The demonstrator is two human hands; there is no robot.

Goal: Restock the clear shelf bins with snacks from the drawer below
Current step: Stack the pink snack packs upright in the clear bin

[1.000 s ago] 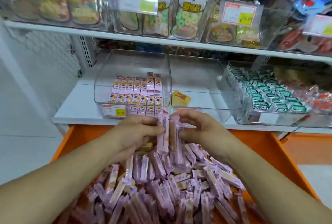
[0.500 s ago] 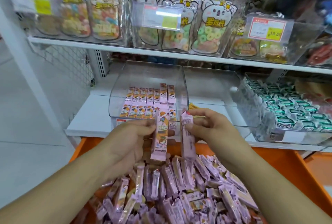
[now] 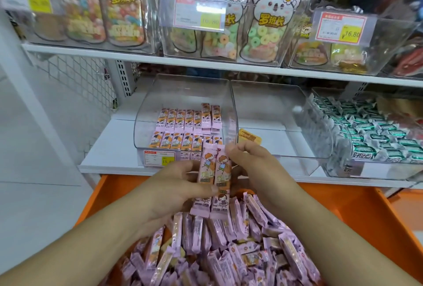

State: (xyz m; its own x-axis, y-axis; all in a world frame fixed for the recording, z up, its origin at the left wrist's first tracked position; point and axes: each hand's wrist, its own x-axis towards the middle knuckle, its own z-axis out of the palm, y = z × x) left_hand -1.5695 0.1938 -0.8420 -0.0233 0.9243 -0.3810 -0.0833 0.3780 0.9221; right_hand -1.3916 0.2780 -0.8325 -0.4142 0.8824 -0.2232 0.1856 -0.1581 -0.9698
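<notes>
Two pink snack bars (image 3: 214, 178) stand upright side by side between my hands, just above the orange drawer (image 3: 357, 212). My left hand (image 3: 174, 191) grips them from the left with its thumb across their fronts. My right hand (image 3: 251, 164) pinches their top right edge. Below lies a heap of the same pink bars (image 3: 224, 253) in the drawer. Straight ahead, the clear shelf bin (image 3: 146, 114) holds two neat rows of these bars (image 3: 187, 130).
An almost bare clear bin (image 3: 274, 111) with one yellow packet (image 3: 249, 136) sits to the right, then a bin of green-wrapped candies (image 3: 370, 134). The upper shelf (image 3: 206, 64) carries bins of gummy bags. White floor lies at the left.
The two bars, held apart before, are now pressed together side by side and face me. Both hands have risen toward the bin front, and the view has moved closer to the shelf.
</notes>
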